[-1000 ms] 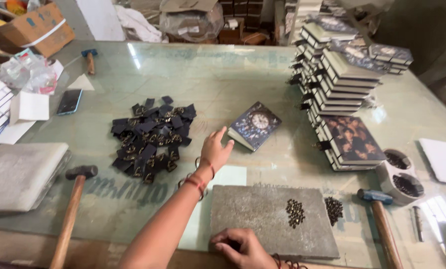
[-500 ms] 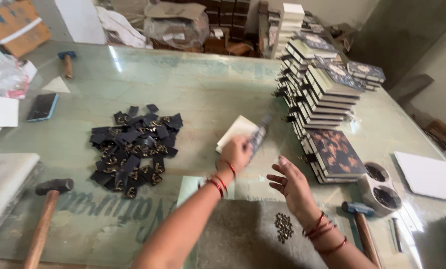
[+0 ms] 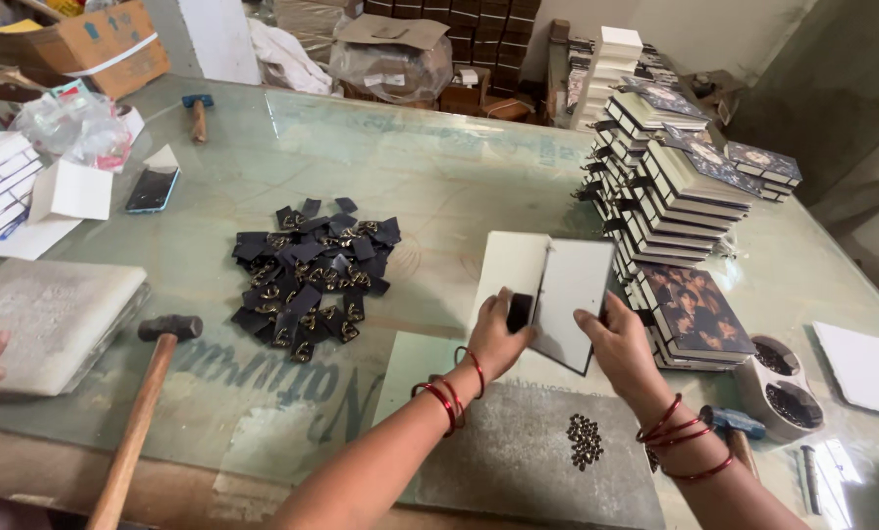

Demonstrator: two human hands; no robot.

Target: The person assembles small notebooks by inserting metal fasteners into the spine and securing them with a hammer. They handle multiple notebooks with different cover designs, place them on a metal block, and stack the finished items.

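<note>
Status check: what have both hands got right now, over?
Left hand and right hand hold the open notebook, black strap under left thumb. Rivets on stone slab below. Nothing obstructing.

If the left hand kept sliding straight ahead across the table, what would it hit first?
The left hand already grips the open notebook. Beyond that, bare glass table looks free up to the bags and boxes at the far edge, though depth is hard to judge.

Notebook (image 3: 547,294) lifted off bench, now opened above grey slab (image 3: 528,451); right hand (image 3: 621,344) moved up from slab, gripping cover alongside left hand (image 3: 498,334).
</note>
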